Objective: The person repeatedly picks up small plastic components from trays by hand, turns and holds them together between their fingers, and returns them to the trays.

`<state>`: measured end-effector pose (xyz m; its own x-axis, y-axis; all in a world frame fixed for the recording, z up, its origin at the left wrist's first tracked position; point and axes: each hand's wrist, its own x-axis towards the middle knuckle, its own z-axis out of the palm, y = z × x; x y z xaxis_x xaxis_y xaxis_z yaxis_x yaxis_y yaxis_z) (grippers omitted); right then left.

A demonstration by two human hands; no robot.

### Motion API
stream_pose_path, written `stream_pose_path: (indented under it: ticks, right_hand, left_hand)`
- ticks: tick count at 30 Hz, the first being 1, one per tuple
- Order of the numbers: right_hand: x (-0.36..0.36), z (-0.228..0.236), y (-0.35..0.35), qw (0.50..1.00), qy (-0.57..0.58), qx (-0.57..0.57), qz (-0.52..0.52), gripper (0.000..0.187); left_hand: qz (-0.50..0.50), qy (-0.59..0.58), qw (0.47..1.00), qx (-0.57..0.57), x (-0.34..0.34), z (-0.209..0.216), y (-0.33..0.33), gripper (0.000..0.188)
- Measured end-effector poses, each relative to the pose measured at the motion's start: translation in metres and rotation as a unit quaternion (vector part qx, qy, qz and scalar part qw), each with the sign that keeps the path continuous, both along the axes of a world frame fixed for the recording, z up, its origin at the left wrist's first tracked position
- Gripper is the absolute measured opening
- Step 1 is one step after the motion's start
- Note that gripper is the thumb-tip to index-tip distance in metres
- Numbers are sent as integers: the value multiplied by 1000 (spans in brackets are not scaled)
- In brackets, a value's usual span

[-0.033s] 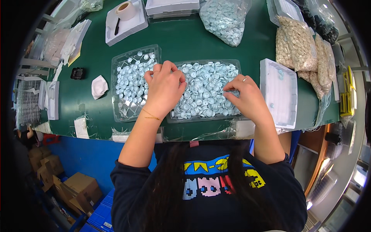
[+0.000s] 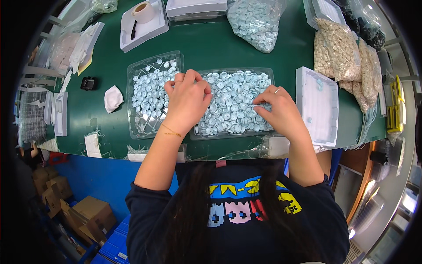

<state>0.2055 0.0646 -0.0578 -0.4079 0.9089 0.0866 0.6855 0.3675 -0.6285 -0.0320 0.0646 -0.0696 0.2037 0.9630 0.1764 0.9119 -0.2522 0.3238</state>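
Observation:
Two clear plastic trays lie side by side, each heaped with small round pale-blue pieces that look like buttons. My left hand (image 2: pixel 188 97) hangs over the gap between the left tray (image 2: pixel 131 115) and the right tray (image 2: pixel 206 137), its fingers curled inward; whatever they hold is hidden. Over the right side of the right-hand heap of buttons (image 2: pixel 231 103), my right hand (image 2: pixel 280 109) has thumb and forefinger pinched close together. Anything between those fingertips is too small to make out.
A white tray (image 2: pixel 303 127) with a few buttons stands to the right, near bags of beige pieces (image 2: pixel 336 53). Farther back are a bag of pale-blue buttons (image 2: pixel 255 26) and a tray holding a tape roll (image 2: pixel 143 12) and black pen (image 2: pixel 133 31). A white cloth-like cup (image 2: pixel 113 99) lies left.

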Motion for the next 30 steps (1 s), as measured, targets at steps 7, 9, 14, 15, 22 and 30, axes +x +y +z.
stream_pose_path:
  ticks: [7,9,14,15,22,30]
  right_hand:
    - [-3,2,1,1000,21,2,-8,11]
    - [-7,9,0,993,92,-48,-53,10]
    - [-17,25,-7,973,228,-35,-19,12]
    - [-19,28,-10,962,271,-21,6,13]
    - [-37,51,-26,913,402,17,66,18]
    - [-43,56,-28,915,389,63,85,18]
  left_hand:
    - [-18,-15,1000,18,-1,2,-1,5]
    - [-3,-168,985,-49,-5,4,0,4]
    - [-4,-605,781,-155,10,27,-23,11]
    - [-46,-679,710,-178,11,31,-29,13]
    - [-39,-747,612,-257,22,65,-59,15]
    - [-72,-693,699,-161,26,64,-68,15]
